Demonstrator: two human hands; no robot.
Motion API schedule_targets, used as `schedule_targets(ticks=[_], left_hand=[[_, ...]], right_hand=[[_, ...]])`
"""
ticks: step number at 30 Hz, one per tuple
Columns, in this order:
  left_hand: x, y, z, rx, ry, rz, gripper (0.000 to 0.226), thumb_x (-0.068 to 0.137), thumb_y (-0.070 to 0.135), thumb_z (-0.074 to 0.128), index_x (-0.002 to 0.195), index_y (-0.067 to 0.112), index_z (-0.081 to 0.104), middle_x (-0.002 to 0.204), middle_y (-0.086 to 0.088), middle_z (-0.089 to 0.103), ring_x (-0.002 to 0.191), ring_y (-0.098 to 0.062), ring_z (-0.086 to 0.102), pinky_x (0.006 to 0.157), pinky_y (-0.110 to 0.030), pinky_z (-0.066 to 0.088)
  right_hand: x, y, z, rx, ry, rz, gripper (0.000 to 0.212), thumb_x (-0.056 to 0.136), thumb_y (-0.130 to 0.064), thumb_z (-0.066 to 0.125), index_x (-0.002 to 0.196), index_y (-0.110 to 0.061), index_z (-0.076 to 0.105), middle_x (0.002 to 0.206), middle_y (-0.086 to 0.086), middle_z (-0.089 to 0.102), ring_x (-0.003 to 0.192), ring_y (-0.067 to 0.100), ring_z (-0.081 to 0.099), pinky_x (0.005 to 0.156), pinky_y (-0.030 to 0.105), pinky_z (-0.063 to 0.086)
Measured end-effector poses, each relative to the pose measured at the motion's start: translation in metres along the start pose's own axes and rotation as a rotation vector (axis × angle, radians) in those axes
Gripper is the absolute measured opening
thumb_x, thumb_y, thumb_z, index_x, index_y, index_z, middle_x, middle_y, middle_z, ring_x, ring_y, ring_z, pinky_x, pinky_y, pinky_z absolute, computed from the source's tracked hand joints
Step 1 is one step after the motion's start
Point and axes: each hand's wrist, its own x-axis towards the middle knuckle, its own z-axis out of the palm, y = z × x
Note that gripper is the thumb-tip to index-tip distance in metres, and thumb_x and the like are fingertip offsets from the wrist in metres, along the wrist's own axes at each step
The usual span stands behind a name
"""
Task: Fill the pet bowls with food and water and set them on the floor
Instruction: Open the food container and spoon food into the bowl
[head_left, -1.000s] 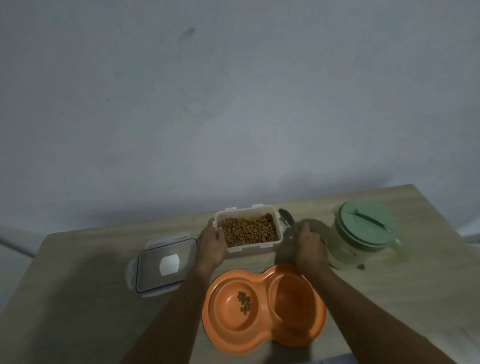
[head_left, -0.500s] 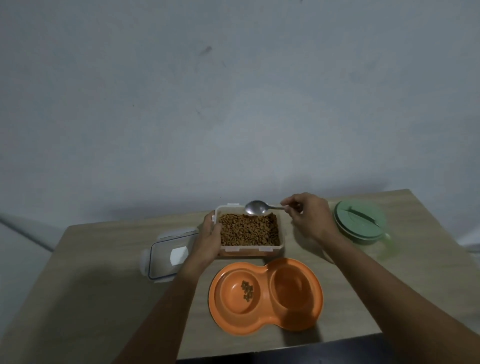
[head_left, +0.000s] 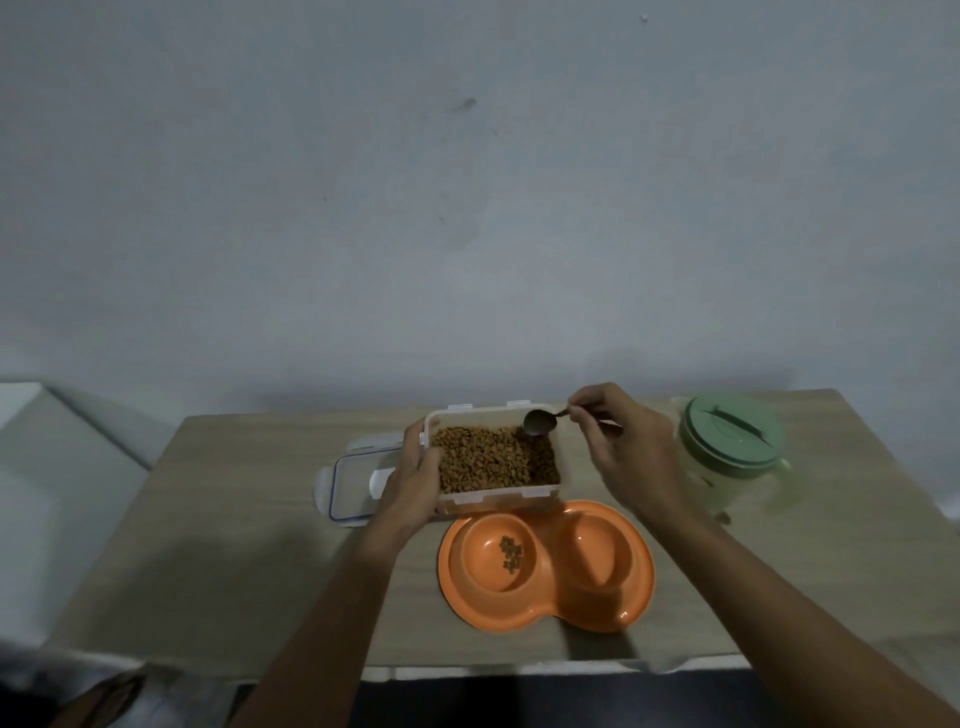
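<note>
Metal spoon in right hand

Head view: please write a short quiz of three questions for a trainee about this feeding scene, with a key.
1. True or false: the right hand holds the spoon over the kibble container.
2. Which well of the orange double bowl has kibble in it?
A. left
B. right
C. both
3. Fill in: the green-lidded jug stands to the ____ of the container.

Key
1. True; the left hand steadies the container.
2. A; a few pieces only.
3. right
</note>
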Motion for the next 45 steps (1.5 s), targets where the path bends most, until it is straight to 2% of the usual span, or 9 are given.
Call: schedule_targets(ticks=[2, 8, 16, 21, 24, 28, 34, 40, 45], left_hand=[[-0.003, -0.001, -0.002, 0.027, 0.012, 0.004, 0.040, 0.107, 0.038, 0.029, 0.143, 0.055, 0.035, 0.105, 0.024, 0.060, 0.094, -0.011, 0.066, 0.088, -0.046, 0.059], [-0.008, -0.001, 0.000, 0.090, 0.038, -0.003, 0.038, 0.104, 0.041, 0.030, 0.137, 0.057, 0.036, 0.118, 0.008, 0.067, 0.104, -0.020, 0.067, 0.099, -0.052, 0.054], [-0.005, 0.001, 0.013, 0.012, 0.029, -0.063, 0.038, 0.103, 0.041, 0.029, 0.137, 0.058, 0.034, 0.115, 0.005, 0.064, 0.101, -0.024, 0.067, 0.092, -0.056, 0.058], [-0.001, 0.002, 0.023, 0.050, 0.011, -0.045, 0.040, 0.106, 0.040, 0.030, 0.144, 0.053, 0.033, 0.114, 0.008, 0.056, 0.093, -0.010, 0.058, 0.096, -0.057, 0.056], [0.002, 0.000, 0.025, 0.007, 0.004, -0.064, 0.038, 0.106, 0.043, 0.031, 0.141, 0.056, 0.034, 0.108, 0.011, 0.056, 0.096, -0.016, 0.061, 0.092, -0.059, 0.057], [0.005, -0.003, 0.027, 0.003, 0.002, -0.068, 0.036, 0.107, 0.047, 0.032, 0.141, 0.057, 0.034, 0.124, 0.003, 0.051, 0.099, -0.018, 0.058, 0.090, -0.060, 0.059], [0.004, -0.005, 0.028, -0.010, 0.008, -0.083, 0.037, 0.106, 0.052, 0.032, 0.142, 0.058, 0.033, 0.135, 0.006, 0.044, 0.123, -0.030, 0.051, 0.092, -0.062, 0.057], [0.006, -0.011, 0.024, -0.039, -0.006, -0.079, 0.032, 0.101, 0.056, 0.033, 0.132, 0.066, 0.037, 0.140, 0.008, 0.047, 0.129, -0.030, 0.050, 0.097, -0.064, 0.053], [0.005, -0.013, 0.020, -0.056, -0.035, -0.102, 0.027, 0.098, 0.061, 0.034, 0.119, 0.076, 0.039, 0.153, 0.002, 0.045, 0.132, -0.033, 0.051, 0.092, -0.064, 0.056]], right_hand=[[-0.006, 0.002, 0.005, -0.024, -0.008, 0.010, 0.009, 0.098, -0.021, 0.062, 0.104, -0.018, 0.068, 0.091, -0.011, 0.070, 0.085, 0.001, 0.068, 0.071, 0.020, 0.058], [-0.013, 0.007, 0.014, 0.038, 0.108, 0.401, 0.014, 0.101, -0.028, 0.056, 0.097, -0.022, 0.069, 0.082, -0.007, 0.068, 0.080, 0.011, 0.064, 0.066, 0.031, 0.051], [-0.015, 0.004, 0.020, 0.153, -0.012, 0.674, 0.018, 0.099, -0.027, 0.061, 0.086, -0.018, 0.070, 0.079, 0.007, 0.071, 0.079, 0.025, 0.068, 0.068, 0.034, 0.052], [-0.015, -0.002, 0.021, 0.258, -0.028, 0.751, 0.024, 0.098, -0.026, 0.063, 0.083, -0.010, 0.073, 0.084, 0.016, 0.073, 0.069, 0.017, 0.060, 0.063, 0.030, 0.047], [-0.010, 0.004, 0.019, 0.230, 0.045, 0.769, 0.021, 0.098, -0.026, 0.062, 0.080, -0.023, 0.072, 0.085, 0.012, 0.075, 0.080, 0.025, 0.067, 0.075, 0.039, 0.055], [-0.006, 0.007, 0.017, 0.132, 0.011, 0.733, 0.021, 0.097, -0.035, 0.061, 0.085, -0.023, 0.073, 0.084, 0.005, 0.074, 0.085, 0.025, 0.068, 0.081, 0.047, 0.057], [-0.002, 0.008, 0.016, 0.217, 0.043, 0.722, 0.013, 0.099, -0.020, 0.060, 0.108, -0.014, 0.067, 0.090, -0.001, 0.071, 0.083, 0.003, 0.061, 0.066, 0.021, 0.045], [0.003, 0.009, 0.021, 0.242, -0.001, 0.717, 0.021, 0.100, -0.023, 0.059, 0.080, -0.027, 0.065, 0.093, 0.005, 0.071, 0.094, 0.024, 0.066, 0.087, 0.045, 0.055], [0.005, 0.009, 0.024, 0.296, 0.005, 0.753, 0.021, 0.100, -0.023, 0.059, 0.080, -0.023, 0.066, 0.096, 0.007, 0.072, 0.090, 0.022, 0.062, 0.075, 0.036, 0.049]])
